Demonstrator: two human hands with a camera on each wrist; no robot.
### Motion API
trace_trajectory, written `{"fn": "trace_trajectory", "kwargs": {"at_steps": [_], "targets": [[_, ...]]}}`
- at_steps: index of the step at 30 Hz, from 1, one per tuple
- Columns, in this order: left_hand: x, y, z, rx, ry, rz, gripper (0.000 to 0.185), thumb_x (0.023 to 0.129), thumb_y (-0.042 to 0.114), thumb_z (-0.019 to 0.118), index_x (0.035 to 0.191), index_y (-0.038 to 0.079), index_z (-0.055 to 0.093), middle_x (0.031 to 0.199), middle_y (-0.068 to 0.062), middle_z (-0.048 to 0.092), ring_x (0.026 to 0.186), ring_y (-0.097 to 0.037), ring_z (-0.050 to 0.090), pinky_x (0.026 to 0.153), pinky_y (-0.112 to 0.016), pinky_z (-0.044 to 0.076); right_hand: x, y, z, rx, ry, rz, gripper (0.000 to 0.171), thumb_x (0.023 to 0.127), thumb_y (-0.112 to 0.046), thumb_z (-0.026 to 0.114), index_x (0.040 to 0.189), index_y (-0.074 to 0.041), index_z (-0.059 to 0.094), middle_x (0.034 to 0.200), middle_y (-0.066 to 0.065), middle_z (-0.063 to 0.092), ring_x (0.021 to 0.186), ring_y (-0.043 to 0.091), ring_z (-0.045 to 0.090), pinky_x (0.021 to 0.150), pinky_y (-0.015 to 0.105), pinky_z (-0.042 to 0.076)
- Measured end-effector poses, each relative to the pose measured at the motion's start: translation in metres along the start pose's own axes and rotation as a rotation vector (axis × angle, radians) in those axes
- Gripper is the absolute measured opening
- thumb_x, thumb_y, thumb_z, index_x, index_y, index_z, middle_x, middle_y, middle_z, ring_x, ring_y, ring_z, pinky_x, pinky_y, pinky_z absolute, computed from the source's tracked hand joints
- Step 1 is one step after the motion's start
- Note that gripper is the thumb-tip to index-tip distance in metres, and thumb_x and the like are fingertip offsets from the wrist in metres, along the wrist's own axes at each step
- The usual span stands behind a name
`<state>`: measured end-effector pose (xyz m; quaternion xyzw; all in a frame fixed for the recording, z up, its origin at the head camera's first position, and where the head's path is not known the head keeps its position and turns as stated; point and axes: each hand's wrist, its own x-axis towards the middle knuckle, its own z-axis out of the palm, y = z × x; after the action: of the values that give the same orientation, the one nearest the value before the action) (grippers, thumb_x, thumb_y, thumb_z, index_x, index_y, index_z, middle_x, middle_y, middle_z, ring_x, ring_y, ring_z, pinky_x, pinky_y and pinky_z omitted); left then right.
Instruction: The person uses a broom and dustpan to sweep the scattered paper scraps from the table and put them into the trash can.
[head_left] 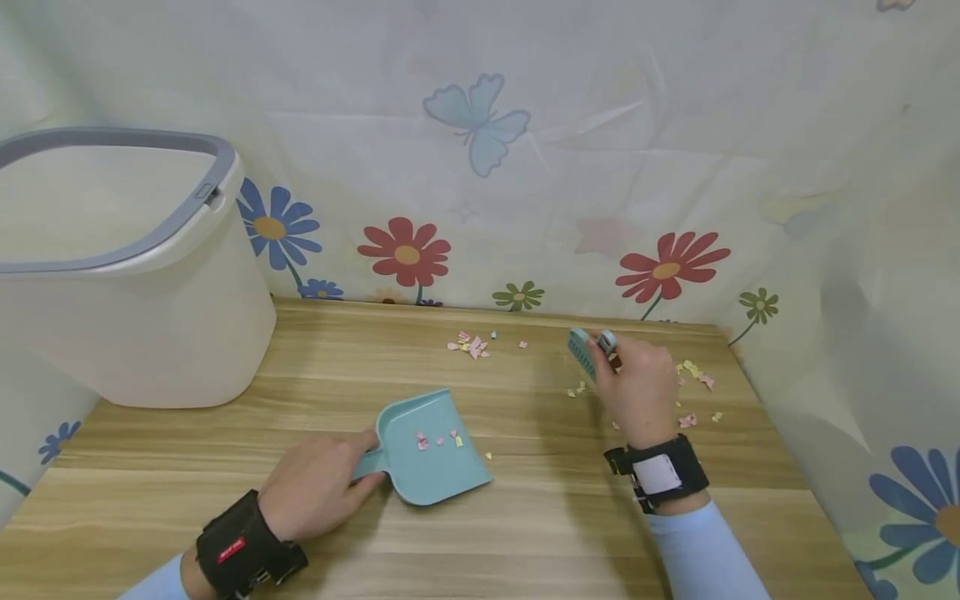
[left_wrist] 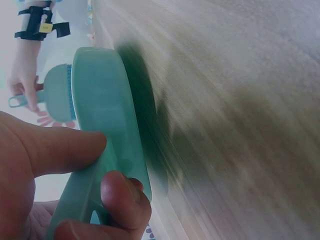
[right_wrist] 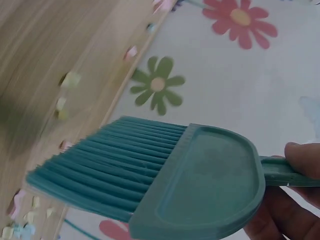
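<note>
Left hand (head_left: 318, 483) is pinching the dustpan (head_left: 435, 467) by its handle, the pan carrying a few paper scraps (head_left: 422, 442) over the wooden table (head_left: 360, 358); the right hand (head_left: 641, 387) is pinching the brush (right_wrist: 210, 175) by its handle, near more scraps. Both tools are seemingly behaving as light, stiff, smooth plastic, only the bristles flexing, so the handles are offering the surest hold.

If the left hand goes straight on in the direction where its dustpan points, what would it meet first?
Held by the left hand, the dustpan would probably meet the small yellow scrap just beyond its open edge, unless it passes above; its height is unclear.
</note>
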<state>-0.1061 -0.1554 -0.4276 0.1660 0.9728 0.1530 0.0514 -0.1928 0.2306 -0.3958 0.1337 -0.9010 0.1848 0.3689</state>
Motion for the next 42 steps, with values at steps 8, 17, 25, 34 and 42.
{"fn": "trace_trajectory", "kwargs": {"at_steps": [8, 17, 25, 34, 42], "targets": [[0.0, -0.001, 0.001, 0.004, 0.006, 0.008, 0.04, 0.092, 0.04, 0.077, 0.124, 0.017, 0.071, 0.076, 0.011, 0.058, 0.063, -0.006, 0.046, 0.051, -0.026, 0.029, -0.003, 0.009, 0.009, -0.15, -0.047, 0.018, 0.034, 0.091, -0.021, 0.081, 0.067, -0.005, 0.063, 0.062, 0.011, 0.069, 0.045, 0.019, 0.054, 0.045, 0.031, 0.031], [-0.001, -0.002, 0.005, 0.015, 0.028, 0.036, 0.024, 0.092, 0.041, 0.077, 0.105, 0.023, 0.071, 0.064, 0.015, 0.043, 0.056, -0.002, 0.039, 0.049, -0.025, 0.023, -0.013, -0.029, 0.02, -0.019, -0.053, 0.006, 0.022, 0.092, -0.019, 0.08, 0.076, -0.006, 0.07, 0.064, 0.007, 0.07, 0.047, 0.012, 0.052, 0.044, 0.027, 0.034], [-0.001, -0.002, 0.008, 0.025, 0.034, 0.048, 0.022, 0.09, 0.043, 0.078, 0.1, 0.026, 0.068, 0.063, 0.016, 0.041, 0.056, -0.002, 0.038, 0.049, -0.024, 0.023, -0.023, -0.079, 0.023, 0.106, -0.082, -0.08, 0.011, 0.09, -0.016, 0.082, 0.087, -0.006, 0.078, 0.068, 0.001, 0.073, 0.049, 0.003, 0.051, 0.046, 0.02, 0.034], [-0.002, -0.001, 0.007, 0.02, 0.041, 0.054, 0.021, 0.09, 0.043, 0.078, 0.098, 0.027, 0.067, 0.063, 0.016, 0.041, 0.056, -0.001, 0.038, 0.049, -0.025, 0.022, -0.029, -0.115, 0.016, 0.352, -0.149, -0.048, 0.009, 0.094, -0.015, 0.076, 0.093, -0.007, 0.08, 0.074, 0.0, 0.075, 0.053, 0.001, 0.057, 0.049, 0.013, 0.042], [-0.001, -0.001, 0.008, 0.032, 0.033, 0.044, 0.022, 0.09, 0.043, 0.078, 0.096, 0.026, 0.066, 0.062, 0.016, 0.039, 0.055, -0.002, 0.038, 0.048, -0.025, 0.021, -0.019, -0.104, 0.009, 0.396, -0.079, 0.053, 0.01, 0.093, -0.014, 0.077, 0.097, -0.005, 0.08, 0.08, 0.006, 0.078, 0.057, 0.01, 0.066, 0.046, 0.015, 0.043]]}}
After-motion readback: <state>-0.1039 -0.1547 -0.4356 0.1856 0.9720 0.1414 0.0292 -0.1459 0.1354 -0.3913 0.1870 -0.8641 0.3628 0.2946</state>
